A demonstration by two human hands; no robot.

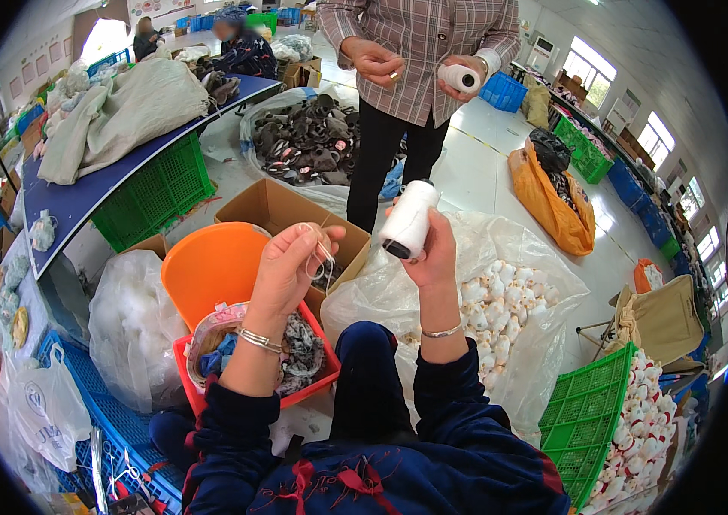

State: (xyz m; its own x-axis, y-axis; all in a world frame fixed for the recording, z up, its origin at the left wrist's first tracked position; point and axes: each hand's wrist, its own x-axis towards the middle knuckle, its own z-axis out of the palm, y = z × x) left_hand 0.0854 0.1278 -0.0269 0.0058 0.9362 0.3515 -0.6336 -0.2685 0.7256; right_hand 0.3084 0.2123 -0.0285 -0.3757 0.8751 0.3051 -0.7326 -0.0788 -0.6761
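Observation:
My right hand (438, 256) grips a large spool of white thread (413, 216), tilted, with black core ends showing. At the left, my left hand (281, 270) is closed in a pinch on a loop of white thread (326, 250), whose strands hang by the fingers. Whether that loop runs to the spool is too fine to make out. Facing me stands a person in a plaid jacket (420, 43). One of their hands holds a second white spool (460, 79), and their other hand (374, 62) has its fingertips together.
Below my left hand is a red bin (326, 378) of fabric pieces, beside an orange stool (201, 270) and a cardboard box (271, 206). A clear plastic bag (355, 300) holds small white plush pieces. A green crate (585, 412) stands right; scissors (130, 469) lie lower left.

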